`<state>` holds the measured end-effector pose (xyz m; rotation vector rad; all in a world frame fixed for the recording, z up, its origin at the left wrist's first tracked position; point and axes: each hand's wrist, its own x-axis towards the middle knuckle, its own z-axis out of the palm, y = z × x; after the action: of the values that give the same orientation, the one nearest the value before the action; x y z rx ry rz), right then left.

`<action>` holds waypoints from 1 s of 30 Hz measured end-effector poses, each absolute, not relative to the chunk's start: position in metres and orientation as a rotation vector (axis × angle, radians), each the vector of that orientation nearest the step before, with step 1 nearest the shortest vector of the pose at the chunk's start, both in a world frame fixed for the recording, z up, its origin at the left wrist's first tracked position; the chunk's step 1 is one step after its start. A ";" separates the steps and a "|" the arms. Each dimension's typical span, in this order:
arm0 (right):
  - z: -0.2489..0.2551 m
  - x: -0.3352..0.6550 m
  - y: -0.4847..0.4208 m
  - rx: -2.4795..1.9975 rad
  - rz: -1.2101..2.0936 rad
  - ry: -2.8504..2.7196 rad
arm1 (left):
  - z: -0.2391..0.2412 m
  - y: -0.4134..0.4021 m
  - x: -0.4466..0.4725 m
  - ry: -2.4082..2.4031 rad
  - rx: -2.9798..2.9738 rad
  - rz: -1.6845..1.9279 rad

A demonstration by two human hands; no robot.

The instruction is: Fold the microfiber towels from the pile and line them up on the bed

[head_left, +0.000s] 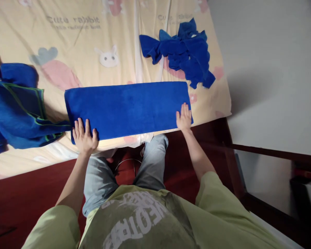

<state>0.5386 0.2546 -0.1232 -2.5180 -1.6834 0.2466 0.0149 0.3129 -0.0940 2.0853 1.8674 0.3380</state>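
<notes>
A blue towel [129, 109] lies flat in a long rectangle along the near edge of the bed. My left hand [84, 138] rests palm down on its near left corner with the fingers spread. At the right end, my right hand [184, 117] lies flat on the towel near its right edge, fingers stretched out. Neither hand grips anything. Just left of the towel is a loose heap of blue cloths with green edging [18, 110], one end of which reaches the towel's left side.
Crumpled blue cloths [184, 52] lie at the far right of the cream bedsheet [75, 48], which has rabbit and carrot prints. A pale wall [269, 69] stands to the right. Below the bed edge are my knees and a dark red floor [36, 200].
</notes>
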 end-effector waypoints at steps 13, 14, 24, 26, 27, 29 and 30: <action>-0.143 0.568 0.233 -2.495 0.004 -1.681 | -0.110 0.308 0.004 1.961 2.088 0.330; -0.143 0.568 0.233 -2.491 0.015 -1.682 | -0.110 0.308 0.004 1.952 2.083 0.332; -0.128 0.558 0.240 -2.548 0.210 -1.571 | -0.114 0.302 -0.002 1.918 2.135 0.558; -0.124 0.555 0.241 -2.556 0.228 -1.564 | -0.111 0.300 -0.006 1.882 2.174 0.560; -0.123 0.554 0.241 -2.558 0.239 -1.560 | -0.108 0.300 -0.010 1.835 2.218 0.539; -0.121 0.552 0.242 -2.557 0.273 -1.552 | -0.098 0.303 -0.021 1.698 2.347 0.470; -0.121 0.551 0.242 -2.554 0.285 -1.548 | -0.091 0.305 -0.029 1.632 2.419 0.432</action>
<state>0.5508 0.2416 -0.1206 -2.5543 -1.5479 0.2853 -0.0288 0.3055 -0.0909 2.4191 1.6320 0.4316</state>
